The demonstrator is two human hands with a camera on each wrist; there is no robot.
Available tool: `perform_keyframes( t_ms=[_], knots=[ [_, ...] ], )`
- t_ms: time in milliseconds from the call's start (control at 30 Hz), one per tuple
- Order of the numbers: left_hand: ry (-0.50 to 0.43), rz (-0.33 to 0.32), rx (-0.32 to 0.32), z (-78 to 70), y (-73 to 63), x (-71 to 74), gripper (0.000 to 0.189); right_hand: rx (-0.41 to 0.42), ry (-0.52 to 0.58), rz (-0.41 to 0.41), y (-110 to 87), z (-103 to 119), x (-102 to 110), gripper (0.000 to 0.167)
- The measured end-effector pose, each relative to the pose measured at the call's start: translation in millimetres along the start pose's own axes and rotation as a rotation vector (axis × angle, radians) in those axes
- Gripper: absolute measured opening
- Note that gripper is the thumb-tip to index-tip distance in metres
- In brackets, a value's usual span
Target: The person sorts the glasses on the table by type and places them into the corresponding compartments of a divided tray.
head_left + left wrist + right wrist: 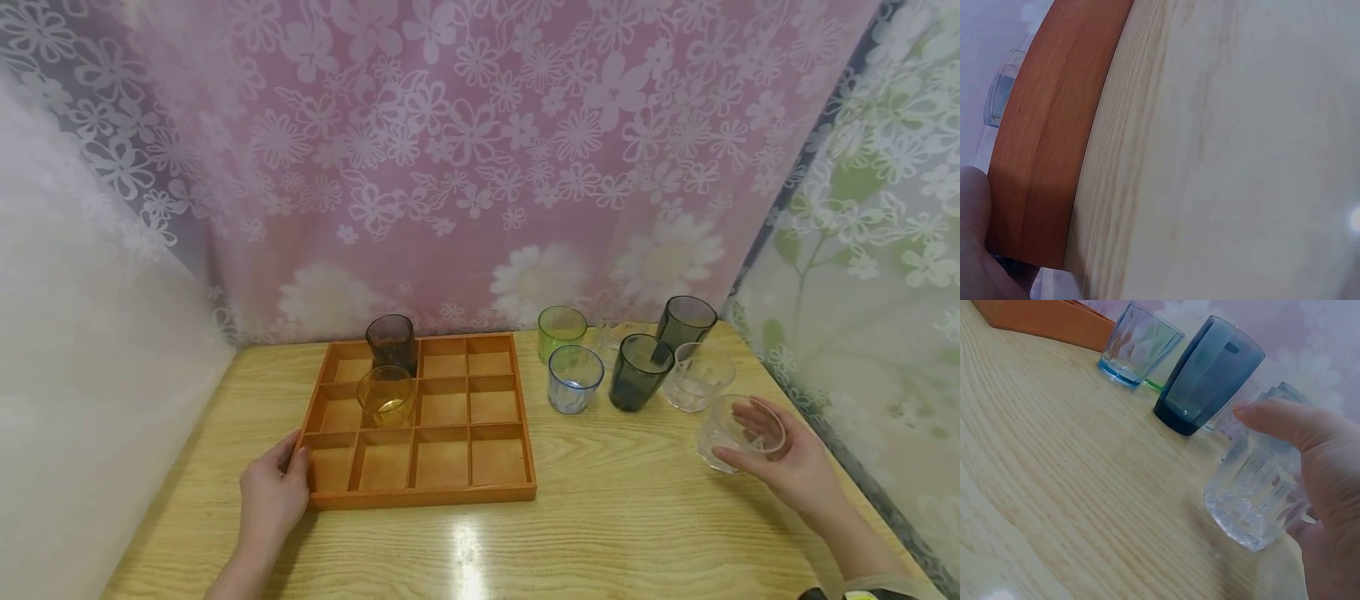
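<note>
My left hand grips the left edge of a wooden compartment tray near its front corner, thumb on the rim. At the right, my right hand holds a clear glass tumbler, thumb on one side and fingers around the other. The tumbler is close over the table, mouth up and slightly tilted in the head view. A dark glass stands in the tray's back row, second compartment from the left. In front of it an amber glass occupies the middle row.
Right of the tray stand a green glass, a blue-rimmed glass, two dark grey glasses and another clear glass. One more clear glass sits partly hidden behind them. Flowered curtains border the wooden table behind and at both sides.
</note>
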State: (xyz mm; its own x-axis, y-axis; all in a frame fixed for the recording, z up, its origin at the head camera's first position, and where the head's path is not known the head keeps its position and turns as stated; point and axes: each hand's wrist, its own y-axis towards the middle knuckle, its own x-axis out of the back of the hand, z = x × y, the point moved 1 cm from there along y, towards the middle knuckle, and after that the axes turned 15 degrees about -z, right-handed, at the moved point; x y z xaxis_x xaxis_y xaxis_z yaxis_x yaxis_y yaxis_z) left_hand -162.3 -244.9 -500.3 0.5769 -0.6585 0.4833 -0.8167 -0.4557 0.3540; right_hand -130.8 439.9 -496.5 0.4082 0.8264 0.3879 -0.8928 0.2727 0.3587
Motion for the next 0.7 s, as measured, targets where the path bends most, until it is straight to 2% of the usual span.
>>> perform_keyframes(
  t_ms=[367,533,700],
  knots=[
    [0.006,-0.012,-0.012,0.8,0.9,-1.4,0.037,0.003,0.068,-0.052,-0.9,0,-1,0.077],
    [0.016,-0.007,-0.011,1.8,1.2,-0.9,0.037,0.003,0.112,-0.091,2.5,18,2,0.077],
    [0.021,-0.009,-0.005,3.7,1.8,-0.7,0.037,0.051,0.167,-0.061,7.4,41,1,0.077]
  ],
)
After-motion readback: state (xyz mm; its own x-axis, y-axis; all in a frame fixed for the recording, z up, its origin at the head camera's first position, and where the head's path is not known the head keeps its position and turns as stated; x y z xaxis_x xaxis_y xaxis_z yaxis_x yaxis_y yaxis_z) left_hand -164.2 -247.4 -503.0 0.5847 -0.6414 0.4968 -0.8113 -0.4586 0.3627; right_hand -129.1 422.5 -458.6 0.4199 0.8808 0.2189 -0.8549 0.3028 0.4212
